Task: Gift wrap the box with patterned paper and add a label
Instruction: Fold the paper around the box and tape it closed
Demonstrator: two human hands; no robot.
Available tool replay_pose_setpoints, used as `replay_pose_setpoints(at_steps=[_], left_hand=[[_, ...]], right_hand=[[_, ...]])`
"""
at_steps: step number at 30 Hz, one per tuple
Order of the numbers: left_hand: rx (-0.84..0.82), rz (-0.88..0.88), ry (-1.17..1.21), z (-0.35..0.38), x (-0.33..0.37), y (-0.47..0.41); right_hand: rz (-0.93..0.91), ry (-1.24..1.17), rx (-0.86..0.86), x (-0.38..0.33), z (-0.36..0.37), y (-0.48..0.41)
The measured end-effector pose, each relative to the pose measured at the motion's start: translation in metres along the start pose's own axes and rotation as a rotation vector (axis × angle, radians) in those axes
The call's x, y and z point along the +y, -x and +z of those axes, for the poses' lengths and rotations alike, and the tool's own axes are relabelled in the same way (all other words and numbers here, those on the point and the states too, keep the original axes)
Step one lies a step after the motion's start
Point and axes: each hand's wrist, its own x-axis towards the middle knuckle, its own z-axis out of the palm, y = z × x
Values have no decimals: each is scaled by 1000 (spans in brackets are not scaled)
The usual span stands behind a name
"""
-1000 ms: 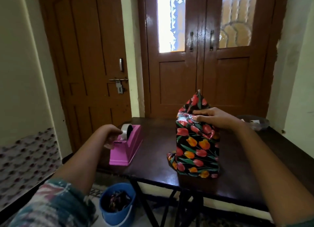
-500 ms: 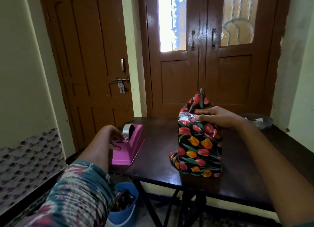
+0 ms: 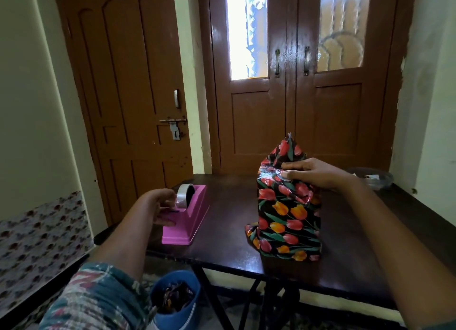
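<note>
A box wrapped in black paper with red and orange tulips (image 3: 288, 218) stands upright on the dark wooden table (image 3: 227, 221). Its top flap rises to a point. My right hand (image 3: 313, 174) rests on the top of the box, fingers pressing the folded paper down. To the left stands a pink tape dispenser (image 3: 190, 218) with a roll of clear tape (image 3: 183, 192). My left hand (image 3: 160, 208) is at the dispenser's near side, fingers curled at the tape end beside the roll.
A blue bucket (image 3: 175, 297) with scraps stands on the floor under the table's left front corner. A dark shallow dish (image 3: 372, 177) sits at the table's back right. Brown doors close off the back. Patterned cloth (image 3: 42, 240) lies at left.
My left hand has slid a little forward along the dispenser toward the tape roll. The right hand stays on top of the box.
</note>
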Motion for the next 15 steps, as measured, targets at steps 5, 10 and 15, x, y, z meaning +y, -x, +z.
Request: replay_pose_setpoints(at_steps=[5,10,15], left_hand=[[10,30,62,3,9,8],[41,55,198,10,5,14],[103,99,339,9,-20,8]], right_hand=[[-15,0,9,2,1,-1],[-18,-10,13,1,1,2],[-8,-23,7,-2,1,3]])
